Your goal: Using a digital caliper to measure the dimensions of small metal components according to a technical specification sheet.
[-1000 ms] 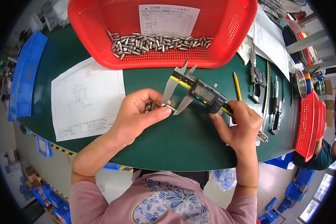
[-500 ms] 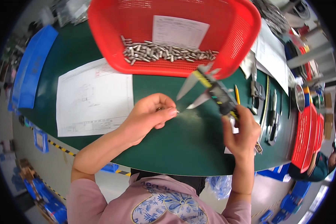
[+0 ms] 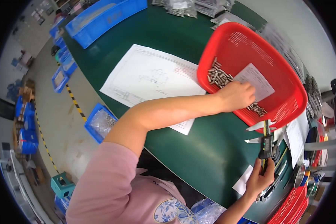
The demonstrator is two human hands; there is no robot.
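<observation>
My left hand [image 3: 238,96] reaches over the near wall of the red basket [image 3: 298,87], above the small metal pins [image 3: 220,77] piled inside. Its fingers are curled closed and their tips are hidden, so what they hold does not show. A digital caliper [image 3: 266,146] stands upright in my right hand [image 3: 260,178], its jaws apart and pointing left beside the basket's near corner. Nothing shows between the jaws. A printed sheet [image 3: 255,76] lies in the basket behind the pins.
A drawing sheet [image 3: 138,76] lies on the green table [image 3: 209,149] under my left forearm. Beyond it stands a blue bin [image 3: 108,22]. Bagged parts [image 3: 181,7] line the far edge. Tools and a red tray [image 3: 289,203] are at the right; a blue box [image 3: 100,121] sits below the table's left edge.
My left hand has moved from beside the caliper jaws, where it held a small metal pin, to inside the basket. The caliper has turned more upright. The whole view has swung left.
</observation>
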